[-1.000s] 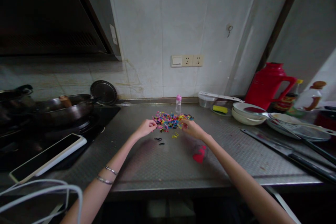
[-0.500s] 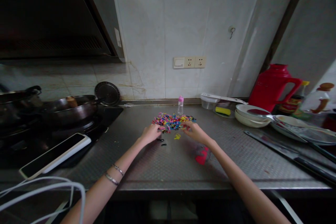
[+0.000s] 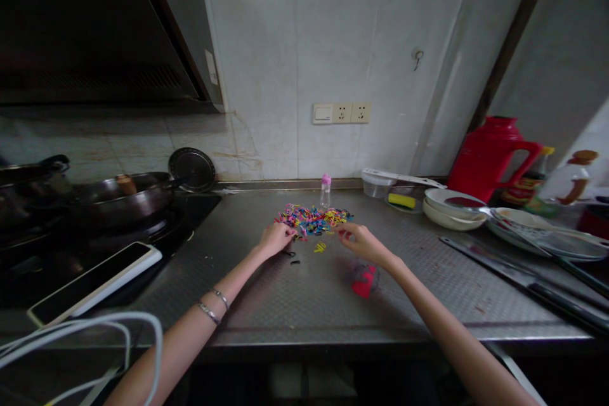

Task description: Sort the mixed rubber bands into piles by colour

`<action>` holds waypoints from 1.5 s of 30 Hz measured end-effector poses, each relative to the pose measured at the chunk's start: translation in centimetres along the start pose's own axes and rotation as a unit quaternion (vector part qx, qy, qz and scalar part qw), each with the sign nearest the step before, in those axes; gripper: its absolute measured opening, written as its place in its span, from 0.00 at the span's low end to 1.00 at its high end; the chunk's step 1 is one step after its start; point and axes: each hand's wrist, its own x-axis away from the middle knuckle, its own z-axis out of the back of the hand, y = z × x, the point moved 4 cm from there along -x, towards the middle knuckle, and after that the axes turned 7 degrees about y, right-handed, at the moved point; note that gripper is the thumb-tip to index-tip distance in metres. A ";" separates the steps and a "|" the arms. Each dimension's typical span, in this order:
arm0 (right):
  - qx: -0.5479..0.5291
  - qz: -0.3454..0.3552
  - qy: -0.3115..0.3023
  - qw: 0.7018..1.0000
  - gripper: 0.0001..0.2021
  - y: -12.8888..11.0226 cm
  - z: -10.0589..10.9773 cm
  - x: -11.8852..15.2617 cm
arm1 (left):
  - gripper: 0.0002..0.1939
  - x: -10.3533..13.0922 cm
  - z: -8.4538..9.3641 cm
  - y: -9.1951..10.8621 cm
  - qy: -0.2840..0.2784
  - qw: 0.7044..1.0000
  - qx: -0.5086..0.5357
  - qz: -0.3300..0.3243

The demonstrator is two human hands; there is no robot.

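A loose pile of small, brightly coloured bands (image 3: 311, 221), seemingly little hair ties, lies on the metal counter between my two hands. My left hand (image 3: 276, 239) is at the pile's left edge, fingers drawn together; what they pinch is too small to make out. At its right edge, my right hand (image 3: 360, 242) has its thumb and fingers curled towards each other, and their tips are too small to read clearly. Several yellow bands (image 3: 320, 247) sit apart in front of the pile. A black band (image 3: 295, 262) lies near my left hand. Below my right hand is a clear-and-red plastic packet (image 3: 364, 282).
A pink-capped clear bottle (image 3: 325, 191) stands behind the pile. On the left are a phone-like device (image 3: 95, 282), white cables (image 3: 143, 316) and a pan (image 3: 124, 203) on the stove. Rightward are a yellow sponge (image 3: 402, 201), bowls (image 3: 451, 216), a knife (image 3: 490, 263) and a red thermos (image 3: 488, 158).
My right hand has drawn slightly back from the pile, its fingers curling closer together. My left hand stays at the left edge. The view has shifted slightly.
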 end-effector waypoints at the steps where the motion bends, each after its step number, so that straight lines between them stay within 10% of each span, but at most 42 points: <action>1: 0.003 -0.001 0.000 1.000 0.14 0.0 0.2 0.2 | 0.14 0.0 0.1 -0.2 0.001 1.000 0.003 0.004; 36: 0.000 -0.031 -0.026 0.999 0.12 0.2 0.6 1.4 | 0.13 -0.7 0.3 -2.0 -0.024 0.997 0.071 -0.033; 45: -0.032 -0.001 0.005 0.999 0.13 -1.9 -1.4 -2.1 | 0.16 -1.9 1.6 -1.1 -0.004 0.975 0.218 -0.046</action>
